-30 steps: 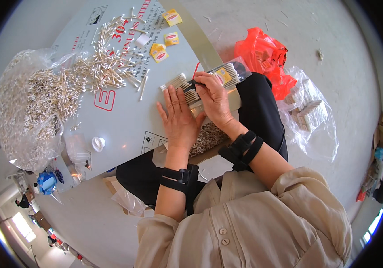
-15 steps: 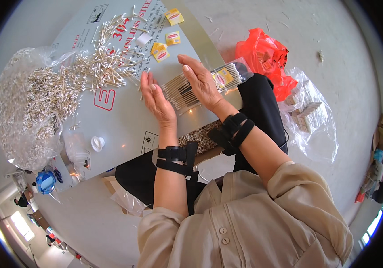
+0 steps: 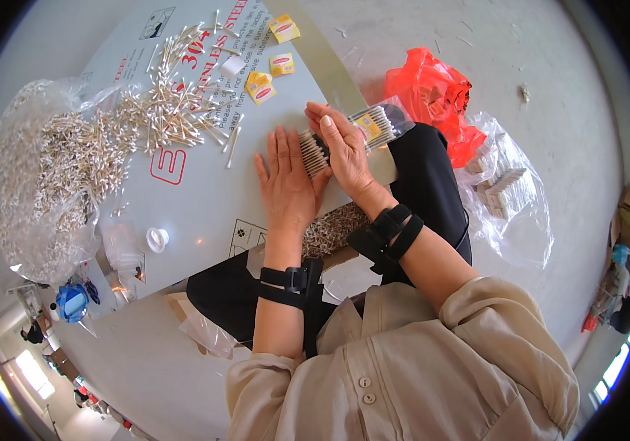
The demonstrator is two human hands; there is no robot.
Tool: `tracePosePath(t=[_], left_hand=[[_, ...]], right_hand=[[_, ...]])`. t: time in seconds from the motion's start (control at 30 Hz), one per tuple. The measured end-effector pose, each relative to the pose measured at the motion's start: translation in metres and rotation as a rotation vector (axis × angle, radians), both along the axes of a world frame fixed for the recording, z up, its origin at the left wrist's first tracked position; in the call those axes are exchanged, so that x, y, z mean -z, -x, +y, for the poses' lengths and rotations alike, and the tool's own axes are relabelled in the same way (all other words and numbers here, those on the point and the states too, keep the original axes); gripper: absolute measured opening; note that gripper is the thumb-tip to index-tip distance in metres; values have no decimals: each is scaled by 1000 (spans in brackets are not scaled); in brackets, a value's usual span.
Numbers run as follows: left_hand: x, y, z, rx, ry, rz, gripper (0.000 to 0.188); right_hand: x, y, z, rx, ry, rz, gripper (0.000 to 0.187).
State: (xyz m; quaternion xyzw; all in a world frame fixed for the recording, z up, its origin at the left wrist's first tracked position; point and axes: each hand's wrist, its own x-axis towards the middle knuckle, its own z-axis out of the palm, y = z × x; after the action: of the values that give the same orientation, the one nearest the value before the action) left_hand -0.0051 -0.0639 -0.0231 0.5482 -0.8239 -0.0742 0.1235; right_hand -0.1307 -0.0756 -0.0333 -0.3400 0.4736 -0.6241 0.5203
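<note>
A row of cotton swabs (image 3: 313, 153), squeezed into a narrow bundle, lies on the table between my hands. My left hand (image 3: 285, 184) rests flat at its left side, fingers stretched out and thumb against its near end. Along the right side stands my right hand (image 3: 347, 153), fingers straight and thumb raised, hiding part of the row. Just beyond that hand, a clear pack of cotton swabs (image 3: 381, 123) with a yellow card (image 3: 367, 126) in it sits at the table's right edge. A few single swabs (image 3: 234, 147) lie left of my left hand.
A big clear bag of swabs (image 3: 28, 184) spills a loose heap (image 3: 172, 110) across the left. Several yellow cards (image 3: 283, 65) lie at the back. A white cap (image 3: 157, 239) is at near left. On the right are a red bag (image 3: 425, 88) and a clear bag of packs (image 3: 506, 195).
My left hand has turned palm down and moved right against the swabs. The spread row has been pushed together into a narrower bundle. My right hand has shifted slightly right.
</note>
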Motion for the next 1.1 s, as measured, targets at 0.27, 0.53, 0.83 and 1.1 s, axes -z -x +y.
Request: tracePosePath(t=[0.27, 0.53, 0.83, 1.1], left_hand=[[-6, 2, -6, 25, -39, -132, 87], [1, -6, -6, 61, -111, 11, 79], [15, 8, -7, -258, -78, 1172, 64], [19, 11, -14, -252, -171, 1491, 63]], right_hand=[[3, 2, -2, -1, 2, 3, 42], [7, 2, 2, 16, 50, 132, 41], [7, -6, 3, 54, 85, 199, 43], [12, -5, 0, 49, 88, 148, 43]])
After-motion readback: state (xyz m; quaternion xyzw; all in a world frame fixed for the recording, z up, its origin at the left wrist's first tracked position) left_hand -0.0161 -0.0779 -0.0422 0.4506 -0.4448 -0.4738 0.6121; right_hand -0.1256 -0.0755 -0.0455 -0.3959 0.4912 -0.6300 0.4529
